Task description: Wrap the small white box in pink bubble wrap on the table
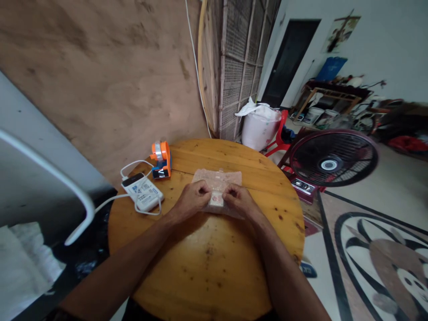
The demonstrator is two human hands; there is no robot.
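A small, flat white packet [216, 199] with a pinkish print lies on a sheet of clear bubble wrap [219, 176] in the middle of the round table. At the packet's left edge, my left hand [195, 197] is closed, thumb and fingertips pinched together. My right hand [240, 199] pinches at its right edge in the same way. Both hands rest low over the wrap, and its near part shows below the packet. The fingertips partly hide the packet's two sides.
On the left of the wooden table [210, 267] are an orange and blue tape dispenser [161, 160] and a white power bank [144, 192] with a looped cable. A dark red fan [329, 162] stands beyond the right edge. A wooden panel [100, 80] borders the left.
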